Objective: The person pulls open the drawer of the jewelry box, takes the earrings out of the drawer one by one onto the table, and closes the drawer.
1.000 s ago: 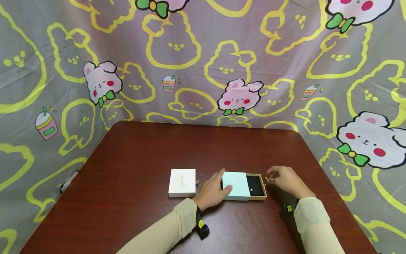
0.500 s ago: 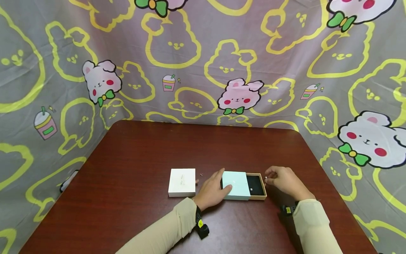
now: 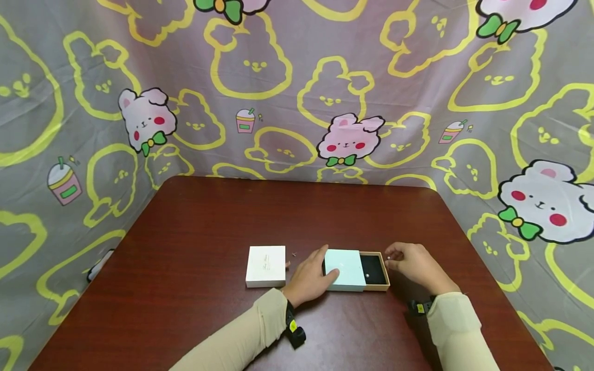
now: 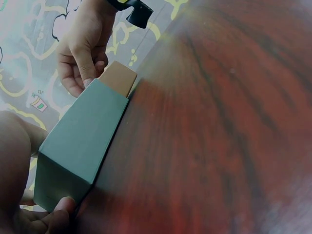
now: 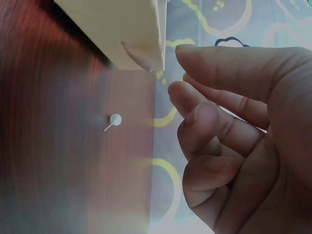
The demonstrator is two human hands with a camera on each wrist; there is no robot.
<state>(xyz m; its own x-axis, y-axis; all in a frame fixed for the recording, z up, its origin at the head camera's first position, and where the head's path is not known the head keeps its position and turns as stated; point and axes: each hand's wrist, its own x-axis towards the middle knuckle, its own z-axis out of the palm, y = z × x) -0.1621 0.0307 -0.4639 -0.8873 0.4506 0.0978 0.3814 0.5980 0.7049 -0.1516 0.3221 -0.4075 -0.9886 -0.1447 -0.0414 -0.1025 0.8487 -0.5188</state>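
My left hand grips the closed end of a pale blue sliding jewelry box. Out of its right side stands the kraft-coloured drawer, with a black lining and one small pearl-like bead on it. Just beyond the drawer's end is my right hand, fingers loosely curled. Its thumb and forefinger stay apart, with nothing visible between them. A ribbon tab sticks out of the drawer's end, near the thumb. On the table beside that hand lies a pearl stud earring, its pin showing.
A white lidded box with printed lettering sits left of my left hand, a small tab at its right side. Close by lies a tiny pinkish item, too small to make out. Patterned cloth hangs around the brown table.
My right hand has shifted very slightly leftward, toward the drawer's end. The left hand and the box keep their places; the whole view drifts a little with the head.
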